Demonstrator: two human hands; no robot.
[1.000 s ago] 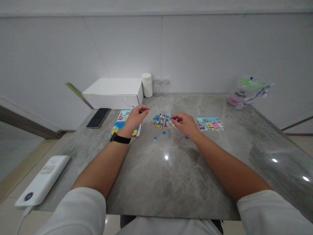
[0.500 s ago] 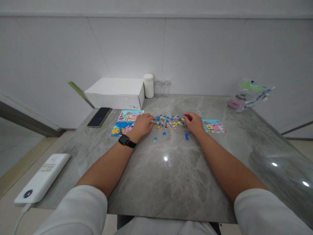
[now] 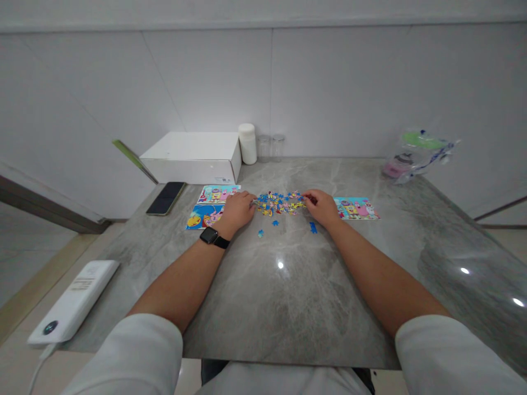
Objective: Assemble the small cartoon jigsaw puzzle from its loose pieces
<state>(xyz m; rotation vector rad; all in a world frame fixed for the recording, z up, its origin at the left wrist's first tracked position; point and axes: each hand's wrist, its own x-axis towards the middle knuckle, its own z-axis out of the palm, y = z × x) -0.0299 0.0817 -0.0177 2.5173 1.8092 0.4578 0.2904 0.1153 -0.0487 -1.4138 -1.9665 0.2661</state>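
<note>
Head camera view: two bare forearms in pale short sleeves reach from the lower corners of the frame across a grey marbled table (image 3: pixel 288 312). At mid-frame, slightly right of centre, lies a scattered pile of puzzle pieces (image 3: pixel 280 203), mainly blue, yellow and pink.

The person's left hand (image 3: pixel 240 210) is at the pile's left edge, palm down, fingers lightly bent and lying close together; whether they hold a piece cannot be determined. A dark watch (image 3: pixel 209 235) is worn on that wrist. The right hand (image 3: pixel 321 206) is at the pile's right edge, thumb and forefinger drawn near each other; whether a piece is pinched between them cannot be determined.

Below the pile lie a small blue piece (image 3: pixel 275 223), a light-blue piece (image 3: pixel 261 233) and, below the right hand, a longer blue piece (image 3: pixel 313 227).

Left of centre, an upper picture card (image 3: pixel 214 193) and a lower picture card (image 3: pixel 200 217) lie partly behind the left hand. A right-hand picture card (image 3: pixel 359 209) lies just beside the right hand.

Upper left of centre: a white box (image 3: pixel 191 147), with a white bottle (image 3: pixel 247 145) beside it. A phone (image 3: pixel 166 198) lies below the box. Right upper area: a clear plastic bag (image 3: pixel 415 159) with green and pink contents.
</note>
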